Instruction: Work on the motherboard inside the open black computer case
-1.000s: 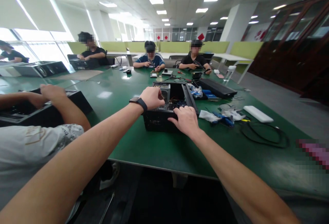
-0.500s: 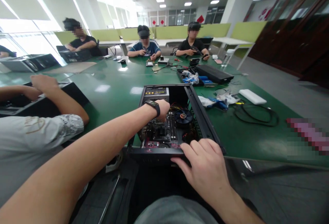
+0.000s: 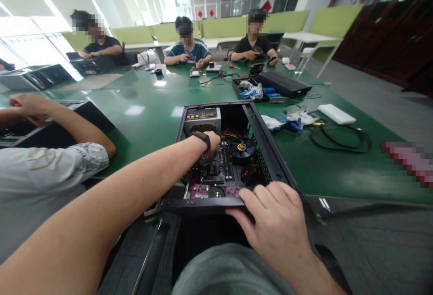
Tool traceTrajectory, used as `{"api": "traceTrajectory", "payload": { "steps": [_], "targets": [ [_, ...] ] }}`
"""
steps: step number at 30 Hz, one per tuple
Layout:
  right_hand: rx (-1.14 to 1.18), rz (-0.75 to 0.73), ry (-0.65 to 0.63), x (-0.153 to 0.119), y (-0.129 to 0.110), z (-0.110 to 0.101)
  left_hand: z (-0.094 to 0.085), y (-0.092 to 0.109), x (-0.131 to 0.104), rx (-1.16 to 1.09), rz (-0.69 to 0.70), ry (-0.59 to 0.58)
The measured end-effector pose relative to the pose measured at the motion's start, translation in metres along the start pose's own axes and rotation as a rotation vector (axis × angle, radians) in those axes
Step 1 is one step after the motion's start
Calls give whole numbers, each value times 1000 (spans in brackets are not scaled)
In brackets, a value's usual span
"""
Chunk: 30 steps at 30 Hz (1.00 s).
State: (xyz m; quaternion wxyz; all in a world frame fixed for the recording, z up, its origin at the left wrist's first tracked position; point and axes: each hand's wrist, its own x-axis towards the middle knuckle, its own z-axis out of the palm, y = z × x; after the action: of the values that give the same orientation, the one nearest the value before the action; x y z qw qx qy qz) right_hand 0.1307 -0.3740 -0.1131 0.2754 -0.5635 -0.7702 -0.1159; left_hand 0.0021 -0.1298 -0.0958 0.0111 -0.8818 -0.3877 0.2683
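Observation:
An open black computer case (image 3: 270,150) lies in front of me, its near edge over the table's edge. My right hand (image 3: 275,209) grips the near edge, thumb below and fingers over the top. My left hand (image 3: 212,144), with a black watch (image 3: 202,140) on the wrist, reaches down inside beside the power supply (image 3: 203,117). Its fingers are hidden, and I cannot see what they touch. To the right of that hand is a cooling fan (image 3: 242,149). The motherboard (image 3: 211,171) and a red circuit board (image 3: 199,189) show nearer to me.
A co-worker's arm (image 3: 83,128) is over another black case (image 3: 96,117) on the left. On the green table (image 3: 145,96) are a parts tray with gloves (image 3: 252,91), more gloves (image 3: 291,123), a white box (image 3: 337,114) and a black cable (image 3: 338,148). Several people sit across the table.
My left hand has gone slightly lower into the case, and more of the red board shows. My right hand keeps its grip. The view has tilted down a little.

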Motion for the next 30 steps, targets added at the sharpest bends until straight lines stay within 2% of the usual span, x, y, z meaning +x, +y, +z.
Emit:
{"api": "traceTrajectory", "payload": {
  "steps": [13, 30],
  "targets": [
    [-11, -18, 16, 1, 0, 0, -4, 4, 0, 25, -31, -64],
    [-9, -14, 14, -1, 1, 2, -11, 9, -7, 49, -50, -86]
  ]
}}
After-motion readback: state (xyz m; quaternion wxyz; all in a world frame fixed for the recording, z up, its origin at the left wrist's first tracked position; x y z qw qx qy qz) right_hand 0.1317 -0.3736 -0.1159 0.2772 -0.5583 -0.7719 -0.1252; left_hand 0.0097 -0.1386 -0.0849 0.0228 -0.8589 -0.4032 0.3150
